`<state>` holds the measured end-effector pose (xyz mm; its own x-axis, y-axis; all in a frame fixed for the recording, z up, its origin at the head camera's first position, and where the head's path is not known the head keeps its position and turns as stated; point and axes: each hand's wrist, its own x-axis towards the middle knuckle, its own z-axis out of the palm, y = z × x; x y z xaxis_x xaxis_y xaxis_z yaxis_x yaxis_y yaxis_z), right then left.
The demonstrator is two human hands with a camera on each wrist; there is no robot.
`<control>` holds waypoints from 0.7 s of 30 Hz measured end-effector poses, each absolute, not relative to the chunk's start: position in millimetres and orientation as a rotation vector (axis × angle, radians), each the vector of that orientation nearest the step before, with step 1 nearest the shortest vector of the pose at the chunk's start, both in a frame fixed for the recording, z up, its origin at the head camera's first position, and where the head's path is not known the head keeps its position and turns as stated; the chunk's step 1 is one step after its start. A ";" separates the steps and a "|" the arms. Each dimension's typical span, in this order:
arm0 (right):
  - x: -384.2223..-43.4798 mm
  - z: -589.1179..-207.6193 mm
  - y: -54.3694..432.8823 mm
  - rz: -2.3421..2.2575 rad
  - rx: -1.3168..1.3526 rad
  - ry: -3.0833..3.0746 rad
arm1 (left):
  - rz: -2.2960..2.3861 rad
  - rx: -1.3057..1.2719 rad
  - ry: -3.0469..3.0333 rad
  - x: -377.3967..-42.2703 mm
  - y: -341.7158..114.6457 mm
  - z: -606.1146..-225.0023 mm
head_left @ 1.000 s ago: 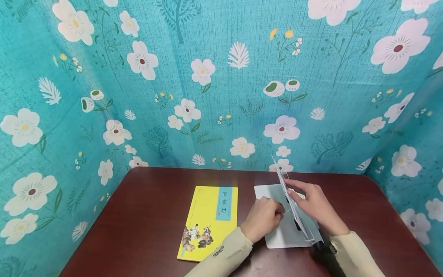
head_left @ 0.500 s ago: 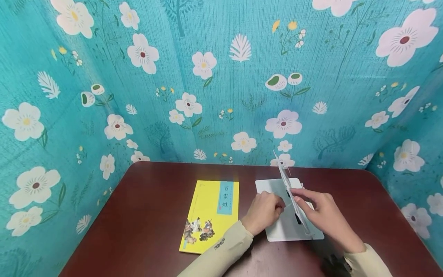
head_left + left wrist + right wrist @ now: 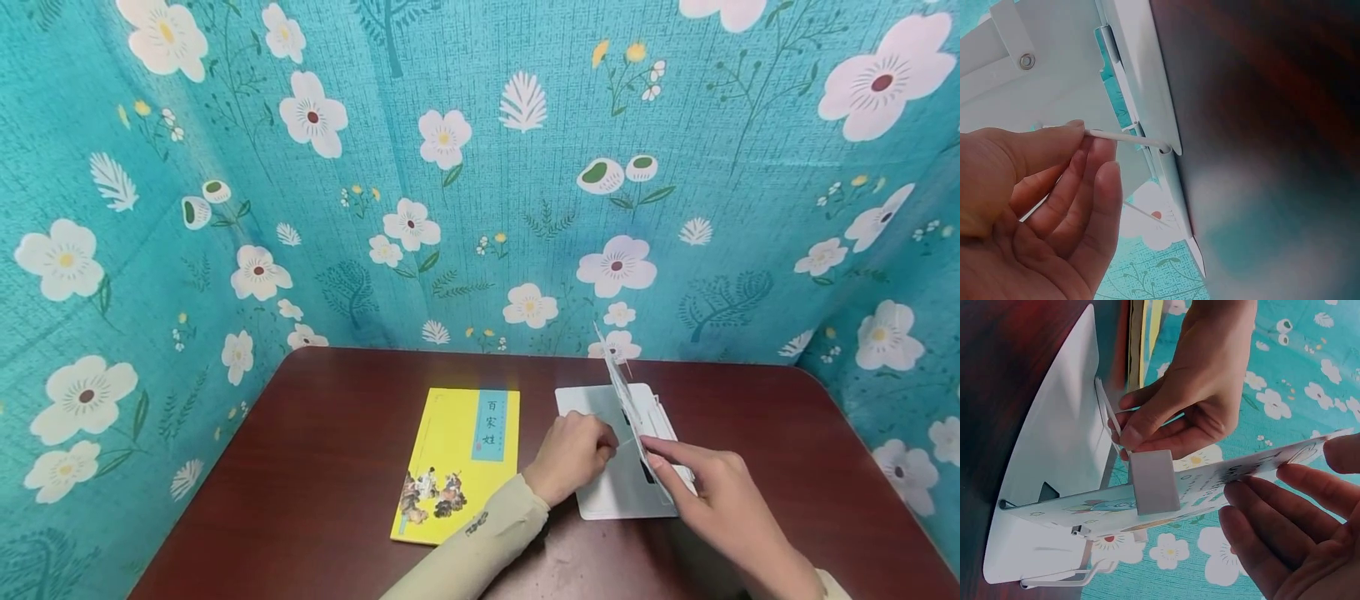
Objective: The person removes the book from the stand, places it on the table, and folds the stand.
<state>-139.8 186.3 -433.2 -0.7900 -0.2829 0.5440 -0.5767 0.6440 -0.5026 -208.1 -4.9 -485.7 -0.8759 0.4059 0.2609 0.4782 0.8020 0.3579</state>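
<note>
A white folding book stand [image 3: 600, 492] lies on its flat base, with its thin panel [image 3: 624, 402] raised above it and seen nearly edge-on in the head view. Between thumb and fingertips, my left hand [image 3: 572, 454] pinches a white wire support [image 3: 1125, 137] that runs to the base's edge. Across the stand, my right hand [image 3: 712, 487] holds the panel's edge, thumb on one face and fingers on the other. Printed drawings and a grey clip-like block [image 3: 1155, 482] show on the panel in the right wrist view. Another bent wire leg [image 3: 1094, 572] sticks out near the base.
A yellow book [image 3: 442, 458] with a blue title label lies left of the stand, close to my left forearm. All this is on a dark red-brown table [image 3: 322, 467]. Behind it hangs a teal flowered curtain [image 3: 465, 200].
My right hand has slid along the panel toward the near end, uncovering wire parts on the stand's right side. My left hand keeps its pinch on the wire. The head view has tilted slightly downward.
</note>
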 end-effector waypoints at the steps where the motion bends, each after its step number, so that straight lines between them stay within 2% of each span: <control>1: -139.3 -432.4 186.3 0.946 0.679 -2.439 | -0.625 -0.696 -2.813 -208.8 -5.1 -484.9; 13: -123.1 -438.4 186.7 0.806 0.653 -2.441 | -0.666 -0.681 -2.845 -195.3 -5.4 -493.5; 21: -131.0 -434.7 184.8 0.697 0.683 -2.330 | -0.636 -0.710 -2.812 -202.7 -6.2 -487.6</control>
